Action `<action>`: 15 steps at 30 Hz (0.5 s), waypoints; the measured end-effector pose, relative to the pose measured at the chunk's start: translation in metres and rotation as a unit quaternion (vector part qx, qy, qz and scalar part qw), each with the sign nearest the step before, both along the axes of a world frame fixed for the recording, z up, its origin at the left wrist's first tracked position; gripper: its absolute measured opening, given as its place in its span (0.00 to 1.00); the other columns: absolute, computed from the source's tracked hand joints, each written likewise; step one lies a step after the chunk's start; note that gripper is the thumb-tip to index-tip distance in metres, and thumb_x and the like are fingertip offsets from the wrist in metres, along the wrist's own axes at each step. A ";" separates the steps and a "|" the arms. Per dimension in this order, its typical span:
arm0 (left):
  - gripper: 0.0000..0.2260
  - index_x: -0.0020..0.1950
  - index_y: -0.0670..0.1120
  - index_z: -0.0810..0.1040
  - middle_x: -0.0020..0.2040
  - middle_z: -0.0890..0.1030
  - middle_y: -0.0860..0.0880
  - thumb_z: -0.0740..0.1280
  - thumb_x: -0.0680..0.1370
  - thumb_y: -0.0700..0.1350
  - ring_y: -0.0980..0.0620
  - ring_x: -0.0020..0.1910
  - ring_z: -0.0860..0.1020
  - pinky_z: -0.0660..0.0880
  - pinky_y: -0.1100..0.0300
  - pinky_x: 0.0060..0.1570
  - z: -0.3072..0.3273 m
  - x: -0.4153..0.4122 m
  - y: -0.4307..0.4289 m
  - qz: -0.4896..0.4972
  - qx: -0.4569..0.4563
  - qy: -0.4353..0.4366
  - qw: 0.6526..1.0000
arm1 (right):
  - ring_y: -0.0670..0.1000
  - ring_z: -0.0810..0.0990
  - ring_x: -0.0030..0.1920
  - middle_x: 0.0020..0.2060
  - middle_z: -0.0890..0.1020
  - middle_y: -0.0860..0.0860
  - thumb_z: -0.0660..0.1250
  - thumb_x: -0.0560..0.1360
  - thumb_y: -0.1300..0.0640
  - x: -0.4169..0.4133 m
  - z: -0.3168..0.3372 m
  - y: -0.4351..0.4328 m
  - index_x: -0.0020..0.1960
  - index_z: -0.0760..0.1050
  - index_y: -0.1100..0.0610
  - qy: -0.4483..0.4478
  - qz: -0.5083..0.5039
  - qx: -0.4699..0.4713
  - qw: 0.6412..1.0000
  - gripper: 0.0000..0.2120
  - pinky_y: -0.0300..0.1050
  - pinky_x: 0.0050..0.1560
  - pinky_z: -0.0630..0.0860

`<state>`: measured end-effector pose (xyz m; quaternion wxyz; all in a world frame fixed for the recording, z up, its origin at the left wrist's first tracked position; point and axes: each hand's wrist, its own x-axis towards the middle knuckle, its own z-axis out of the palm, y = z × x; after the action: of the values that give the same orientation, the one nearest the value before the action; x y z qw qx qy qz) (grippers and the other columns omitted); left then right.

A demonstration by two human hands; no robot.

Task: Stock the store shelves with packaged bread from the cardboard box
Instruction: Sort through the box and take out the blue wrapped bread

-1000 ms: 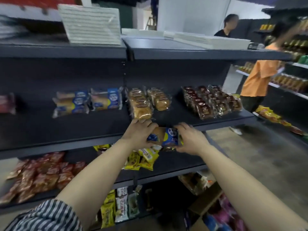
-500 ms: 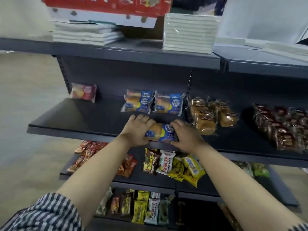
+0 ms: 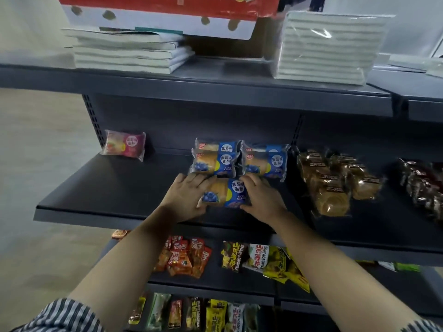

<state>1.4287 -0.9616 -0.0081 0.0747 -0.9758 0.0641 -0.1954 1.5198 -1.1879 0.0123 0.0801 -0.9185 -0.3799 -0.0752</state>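
Bread pack (image 3: 225,192) | between both hands (left (image 3: 185,197), right (image 3: 262,200)) | on shelf (image 3: 115,188)

Head camera looks down, close at shelf (image 3: 134,188)

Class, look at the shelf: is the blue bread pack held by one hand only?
No. Both the left hand and the right hand grip the blue bread pack, one at each end, on the shelf.
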 end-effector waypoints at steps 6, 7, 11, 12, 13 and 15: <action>0.36 0.73 0.47 0.70 0.68 0.75 0.46 0.74 0.66 0.51 0.45 0.68 0.72 0.64 0.47 0.68 -0.008 0.018 0.024 0.021 -0.073 -0.027 0.997 | 0.56 0.67 0.69 0.75 0.58 0.49 0.69 0.75 0.52 0.014 -0.011 0.035 0.77 0.56 0.53 -0.015 -0.013 0.042 0.999 0.35 0.52 0.59 0.76; 0.36 0.74 0.47 0.69 0.69 0.74 0.47 0.73 0.67 0.50 0.45 0.70 0.69 0.61 0.47 0.70 -0.010 0.022 0.027 0.026 -0.087 -0.033 0.995 | 0.56 0.66 0.70 0.75 0.57 0.49 0.69 0.75 0.52 0.017 -0.014 0.040 0.77 0.55 0.53 -0.014 -0.016 0.053 0.998 0.36 0.52 0.59 0.76; 0.35 0.76 0.49 0.64 0.75 0.67 0.47 0.71 0.70 0.48 0.47 0.76 0.60 0.54 0.48 0.75 -0.018 0.034 0.037 0.031 -0.144 -0.040 0.988 | 0.56 0.65 0.71 0.77 0.54 0.49 0.68 0.75 0.54 0.025 -0.026 0.055 0.79 0.52 0.54 -0.007 -0.019 0.091 0.996 0.38 0.52 0.60 0.77; 0.35 0.77 0.49 0.63 0.76 0.65 0.47 0.70 0.71 0.48 0.47 0.77 0.58 0.52 0.48 0.76 -0.020 0.036 0.039 0.029 -0.153 -0.040 0.987 | 0.56 0.64 0.71 0.77 0.53 0.49 0.68 0.75 0.54 0.027 -0.029 0.057 0.79 0.50 0.54 -0.007 -0.017 0.096 0.995 0.39 0.53 0.61 0.76; 0.35 0.77 0.49 0.62 0.77 0.64 0.47 0.70 0.71 0.48 0.48 0.78 0.57 0.51 0.49 0.76 -0.021 0.038 0.041 0.026 -0.160 -0.041 0.986 | 0.56 0.63 0.72 0.77 0.52 0.49 0.67 0.75 0.55 0.028 -0.032 0.057 0.79 0.49 0.54 -0.005 -0.014 0.103 0.995 0.39 0.53 0.62 0.75; 0.35 0.78 0.50 0.62 0.78 0.62 0.48 0.70 0.72 0.48 0.48 0.78 0.55 0.50 0.50 0.76 -0.024 0.039 0.042 0.021 -0.178 -0.043 0.983 | 0.56 0.62 0.73 0.78 0.52 0.49 0.67 0.75 0.55 0.031 -0.036 0.056 0.79 0.48 0.53 0.004 -0.008 0.126 0.992 0.40 0.52 0.64 0.73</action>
<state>1.4675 -0.9200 -0.0318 -0.0928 -0.9653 0.0042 -0.2439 1.5504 -1.1316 -0.0241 0.1961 -0.9041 -0.3602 -0.1199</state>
